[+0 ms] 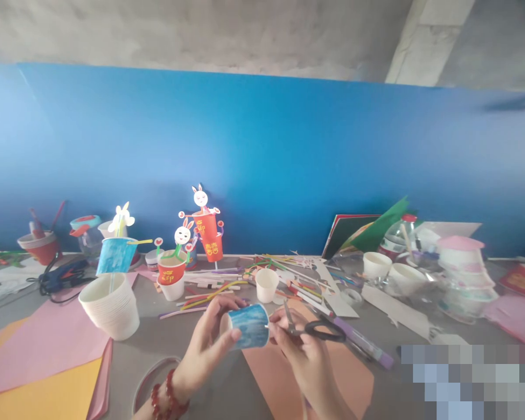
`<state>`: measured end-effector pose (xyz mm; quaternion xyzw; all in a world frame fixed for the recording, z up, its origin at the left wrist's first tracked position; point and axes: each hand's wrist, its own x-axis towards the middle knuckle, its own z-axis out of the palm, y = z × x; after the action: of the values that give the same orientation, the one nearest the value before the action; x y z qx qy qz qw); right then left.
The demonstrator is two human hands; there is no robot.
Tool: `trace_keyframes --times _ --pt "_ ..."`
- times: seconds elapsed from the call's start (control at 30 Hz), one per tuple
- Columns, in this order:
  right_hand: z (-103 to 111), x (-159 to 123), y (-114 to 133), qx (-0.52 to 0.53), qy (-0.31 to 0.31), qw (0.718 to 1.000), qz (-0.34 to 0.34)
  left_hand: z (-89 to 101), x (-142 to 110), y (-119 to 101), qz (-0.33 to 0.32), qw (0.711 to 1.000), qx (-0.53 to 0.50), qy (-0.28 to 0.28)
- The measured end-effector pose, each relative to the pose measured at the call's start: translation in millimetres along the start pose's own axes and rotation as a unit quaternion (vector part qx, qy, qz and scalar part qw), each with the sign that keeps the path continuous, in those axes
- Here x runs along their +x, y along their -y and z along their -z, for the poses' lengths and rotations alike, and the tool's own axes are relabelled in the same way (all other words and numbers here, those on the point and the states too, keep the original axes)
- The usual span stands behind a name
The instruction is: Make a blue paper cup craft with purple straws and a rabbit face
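Note:
My left hand (214,329) is wrapped around a blue-painted paper cup (250,325), which lies on its side in the air above the table. My right hand (300,350) is at the cup's right end, its thumb and fingers pinched on a thin white piece (267,326) that touches the cup. Most of that piece is hidden by the fingers. Scissors (321,330) with black handles show right behind my right hand; I cannot tell whether they are held or lie on the table. Under both hands is a sheet of orange paper (350,373).
At left stand a stack of white cups (114,309) and another blue cup (116,255). Red cup rabbit figures (206,227) stand behind. Pink paper (48,344), coloured sticks (219,291), a purple marker (363,344) and a small white cup (266,284) lie around.

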<state>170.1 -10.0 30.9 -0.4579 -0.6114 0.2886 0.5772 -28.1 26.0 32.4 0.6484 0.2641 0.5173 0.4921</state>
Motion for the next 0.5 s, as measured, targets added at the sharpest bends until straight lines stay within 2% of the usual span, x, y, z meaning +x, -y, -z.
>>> trace_keyframes --times 0.07,0.13,0.23,0.3,0.33,0.5 --pt "2 1 2 -0.06 0.021 0.996 0.063 2.7 2 0 0.084 0.995 -0.059 -0.001" --pt "3 1 4 -0.103 0.045 0.988 0.105 5.2 4 1 0.173 0.977 -0.127 0.012" --pt "4 0 6 -0.112 0.071 0.985 0.113 7.5 4 1 0.269 0.933 -0.226 0.077" --pt "4 0 4 -0.114 0.077 0.985 0.099 7.4 4 2 0.281 0.92 -0.252 0.103" --pt "3 0 3 -0.12 0.075 0.986 0.091 6.8 3 2 0.276 0.922 -0.255 0.099" --pt "1 1 -5 -0.118 0.037 0.99 0.062 -0.9 3 4 0.224 0.953 -0.202 0.033"
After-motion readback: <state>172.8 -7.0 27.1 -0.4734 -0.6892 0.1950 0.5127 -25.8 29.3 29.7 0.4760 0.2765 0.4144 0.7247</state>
